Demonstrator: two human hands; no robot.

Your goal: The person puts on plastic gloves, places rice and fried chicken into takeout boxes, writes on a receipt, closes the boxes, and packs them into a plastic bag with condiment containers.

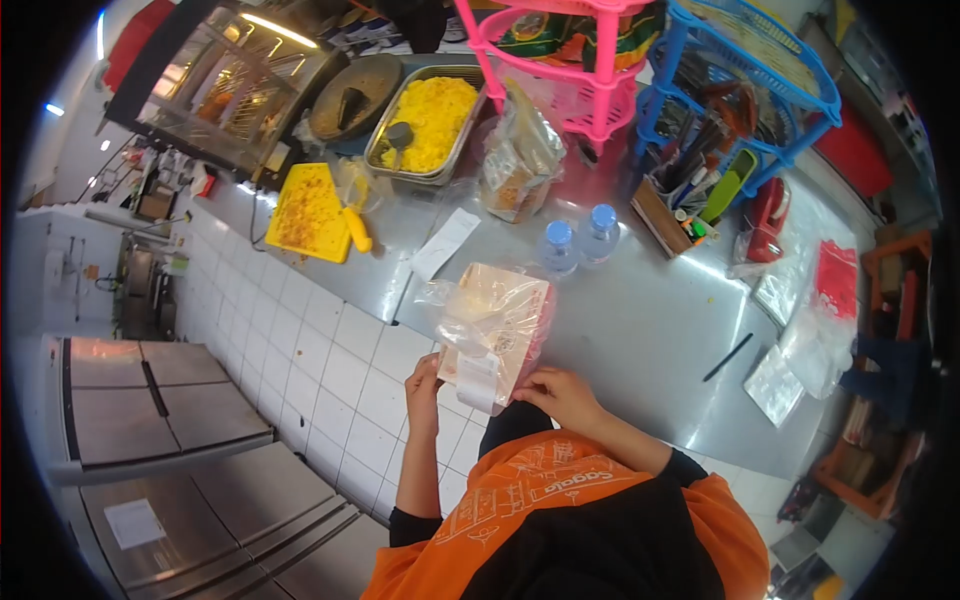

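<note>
A brown food box (508, 297) with dark print is inside a clear plastic bag (467, 328), held in front of my body at the table's edge. A white slip of paper (478, 384), like a receipt, lies against its near side. My left hand (425, 383) is closed on the bag's left near corner. At the right near corner, my right hand (562, 394) pinches the plastic. Just beyond the box stand two small water bottles (560, 250) with blue caps. Another paper slip (445, 243) lies flat to their left.
Farther left are a yellow cutting board (307, 212) with crumbs, a yellow-handled knife (356, 229) and a metal tray (437, 176) of yellow rice. Pink (598, 118) and blue (742, 45) basket racks stand at the back. Plastic bags (800, 345) and a black pen-like stick (728, 357) lie right.
</note>
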